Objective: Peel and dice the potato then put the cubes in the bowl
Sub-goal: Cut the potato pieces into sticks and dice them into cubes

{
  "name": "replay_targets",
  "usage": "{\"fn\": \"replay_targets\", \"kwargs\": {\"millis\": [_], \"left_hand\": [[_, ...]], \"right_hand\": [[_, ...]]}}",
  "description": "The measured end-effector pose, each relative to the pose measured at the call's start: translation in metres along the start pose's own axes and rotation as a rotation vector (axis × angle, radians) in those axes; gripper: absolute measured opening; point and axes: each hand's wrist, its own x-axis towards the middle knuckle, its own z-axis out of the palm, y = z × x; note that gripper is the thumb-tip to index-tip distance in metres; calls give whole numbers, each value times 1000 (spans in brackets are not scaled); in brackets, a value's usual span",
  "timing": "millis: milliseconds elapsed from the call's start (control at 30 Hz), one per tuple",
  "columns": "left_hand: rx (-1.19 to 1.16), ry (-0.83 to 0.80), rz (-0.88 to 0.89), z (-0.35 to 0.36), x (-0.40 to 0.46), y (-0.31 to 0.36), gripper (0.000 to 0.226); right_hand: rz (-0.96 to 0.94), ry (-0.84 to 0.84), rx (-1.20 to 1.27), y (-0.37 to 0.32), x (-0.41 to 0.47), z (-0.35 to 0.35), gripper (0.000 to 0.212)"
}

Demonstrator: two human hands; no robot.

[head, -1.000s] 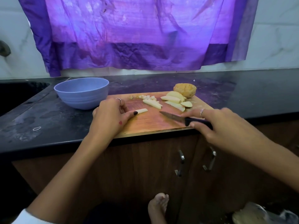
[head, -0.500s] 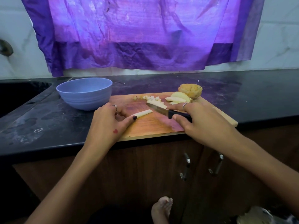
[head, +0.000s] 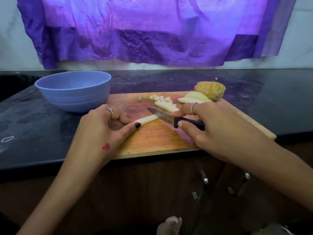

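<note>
A pale potato strip (head: 147, 119) lies on the wooden cutting board (head: 162, 138). My left hand (head: 105, 128) pinches its near end between thumb and fingers. My right hand (head: 215, 129) grips the black-handled knife (head: 171, 118), whose blade rests across the strip's far end. Another strip (head: 166, 106), small cubes (head: 160, 98) and peeled wedges (head: 193, 97) lie at the board's back. An unpeeled potato piece (head: 211, 90) sits at the back right corner. The blue bowl (head: 73, 90) stands left of the board, its inside hidden from me.
The board sits on a dark countertop (head: 271, 102) and overhangs its front edge. A purple cloth (head: 152, 31) hangs on the wall behind. Cabinet handles (head: 203, 185) are below the counter, and a bare foot (head: 169, 225) shows at the bottom.
My right hand has brought the knife leftward from the board's right side until the blade lies on the potato strip. My left hand has kept hold of the strip.
</note>
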Motion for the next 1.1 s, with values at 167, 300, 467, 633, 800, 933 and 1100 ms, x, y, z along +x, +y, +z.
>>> {"fn": "replay_targets", "kwargs": {"millis": [167,300,467,633,800,933,1100], "left_hand": [[-44,13,-5,1,-2,0,16],[-43,10,-15,1,-2,0,19],[-50,1,-25,1,-2,1,20],[-54,0,-31,0,-3,1,17],[-41,-14,-31,0,-2,2,19],[-41,-7,-38,0,-3,3,21],[-42,6,-62,0,-3,3,17]], "right_hand": [[-51,-4,-104,1,1,5,31],[-57,85,-108,7,-6,11,36],[-42,38,101,8,-6,11,33],[-30,7,102,8,-4,10,32],[-21,-12,16,-2,3,7,9],[-26,-20,-29,-9,10,12,29],[-45,4,-121,-10,4,16,31]]}}
